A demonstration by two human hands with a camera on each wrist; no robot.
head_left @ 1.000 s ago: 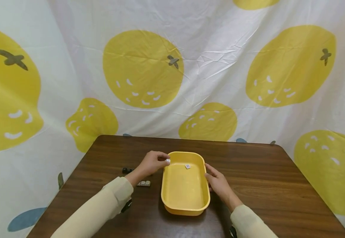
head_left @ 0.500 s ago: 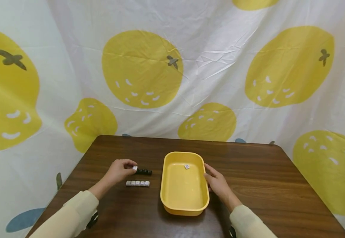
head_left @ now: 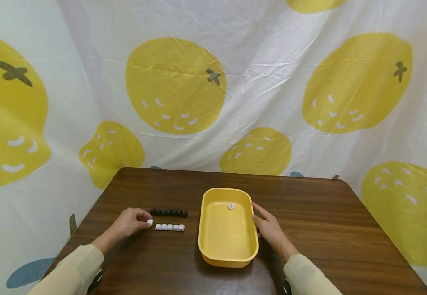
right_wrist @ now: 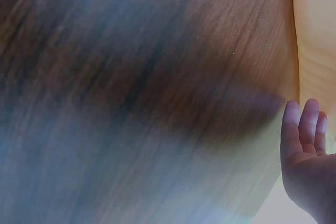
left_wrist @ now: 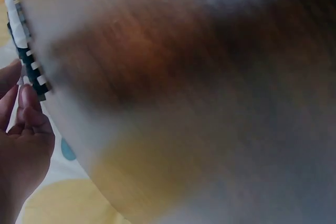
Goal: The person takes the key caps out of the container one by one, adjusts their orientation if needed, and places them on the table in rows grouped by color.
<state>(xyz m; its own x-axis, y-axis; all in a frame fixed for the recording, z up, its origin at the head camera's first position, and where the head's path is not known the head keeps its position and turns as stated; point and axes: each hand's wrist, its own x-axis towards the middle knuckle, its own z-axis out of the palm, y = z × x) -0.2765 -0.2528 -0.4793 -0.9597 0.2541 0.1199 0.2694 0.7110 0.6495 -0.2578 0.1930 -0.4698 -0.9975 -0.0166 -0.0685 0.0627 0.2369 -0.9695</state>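
In the head view my left hand [head_left: 131, 221] pinches a white keycap [head_left: 150, 222] between thumb and fingertips. It is at the left end of a row of white keycaps [head_left: 170, 227]. Just beyond lies a row of black keycaps [head_left: 169, 212]. The left wrist view shows the same hand [left_wrist: 26, 140] at its left edge, fingertips overlapping the rows. My right hand [head_left: 270, 229] rests against the right side of a yellow tray [head_left: 229, 260]; its fingers [right_wrist: 308, 124] look straight along the outer wall in the right wrist view. One white keycap [head_left: 230, 207] lies inside the tray.
A dark brown wooden table [head_left: 309, 246] with rounded far corners carries everything. Behind it hangs a white cloth [head_left: 257, 82] printed with yellow lemons. The tray stands just right of the keycap rows.
My left hand has moved from the tray's left rim leftward and nearer, past the black row to the white row's left end, still pinching the white keycap. My right hand has stayed at the tray.
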